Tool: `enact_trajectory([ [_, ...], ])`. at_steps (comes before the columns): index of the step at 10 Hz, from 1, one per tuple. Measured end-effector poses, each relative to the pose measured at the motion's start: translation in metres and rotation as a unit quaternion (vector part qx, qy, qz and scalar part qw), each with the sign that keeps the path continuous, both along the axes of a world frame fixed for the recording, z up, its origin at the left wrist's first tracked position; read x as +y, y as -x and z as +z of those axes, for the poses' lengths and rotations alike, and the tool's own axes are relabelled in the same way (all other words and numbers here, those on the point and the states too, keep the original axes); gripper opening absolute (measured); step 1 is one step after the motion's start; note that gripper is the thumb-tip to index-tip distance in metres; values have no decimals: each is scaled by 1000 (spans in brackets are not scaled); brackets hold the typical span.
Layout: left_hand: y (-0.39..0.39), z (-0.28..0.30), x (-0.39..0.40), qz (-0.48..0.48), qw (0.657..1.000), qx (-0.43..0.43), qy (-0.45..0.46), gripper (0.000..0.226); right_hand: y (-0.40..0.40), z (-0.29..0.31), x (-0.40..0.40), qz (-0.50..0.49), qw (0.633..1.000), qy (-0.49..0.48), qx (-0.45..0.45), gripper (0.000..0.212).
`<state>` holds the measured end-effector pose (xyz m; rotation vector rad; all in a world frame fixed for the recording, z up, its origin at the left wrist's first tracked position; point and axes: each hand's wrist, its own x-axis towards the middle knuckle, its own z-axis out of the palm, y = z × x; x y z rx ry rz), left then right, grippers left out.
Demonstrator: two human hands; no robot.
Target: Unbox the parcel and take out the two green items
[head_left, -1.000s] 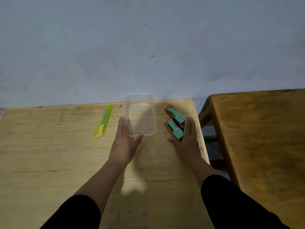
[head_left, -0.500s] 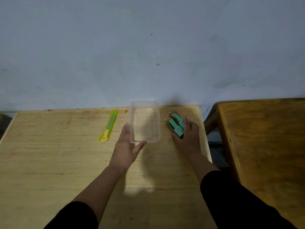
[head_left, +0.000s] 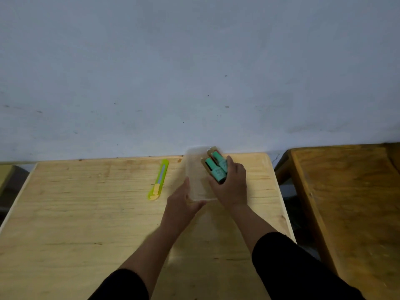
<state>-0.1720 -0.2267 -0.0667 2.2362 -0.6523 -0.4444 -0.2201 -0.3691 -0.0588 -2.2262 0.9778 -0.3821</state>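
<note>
— So how far along does it look?

— Both green tube-shaped items [head_left: 216,169] are out and gripped together in the right hand [head_left: 231,187], its fingers closed round their near ends, held over the clear plastic rectangular container [head_left: 195,169]. No sealed parcel shows, so I'd judge the unboxing done.

— And the left hand [head_left: 181,202]?

— Fingers loosely spread against the container's near corner on the wooden worktop [head_left: 86,213].

— Orientation?

— Long axes side by side, pointing away and slightly left, towards the wall.
</note>
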Motion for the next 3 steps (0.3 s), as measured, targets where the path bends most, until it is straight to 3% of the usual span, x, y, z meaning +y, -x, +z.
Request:
enact_trajectory([
  [1, -8, -6, 1, -5, 1000, 16, 12, 91, -15, -1, 12, -6, 999, -10, 35, 82],
  [3, -22, -11, 8, -32, 999, 17, 9, 90, -18, 5, 22, -26, 999, -11, 38, 50],
])
